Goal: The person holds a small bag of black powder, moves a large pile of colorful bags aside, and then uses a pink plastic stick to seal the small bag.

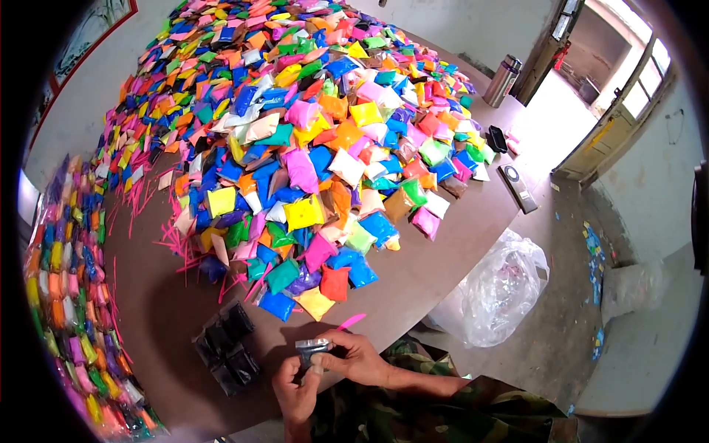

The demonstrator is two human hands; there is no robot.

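Near the table's front edge, my left hand (297,390) and my right hand (357,359) are closed together on a small dark packet (309,356) with a shiny, silvery top edge. Fingers of both hands cover part of it. To the left of my hands lie several black packets (225,343) in clear wrapping. Just beyond my right hand, a pink plastic stick (351,322) rests on the brown table (413,295). The nearest coloured packets are a yellow packet (314,303) and a blue packet (278,305).
A large heap of small coloured packets (303,170) covers much of the table. Pink sticks (181,247) are scattered along its left side. Bagged rows of packets (74,295) line the left edge. A thermos (504,81) stands far right; a clear plastic bag (495,295) is beside the table.
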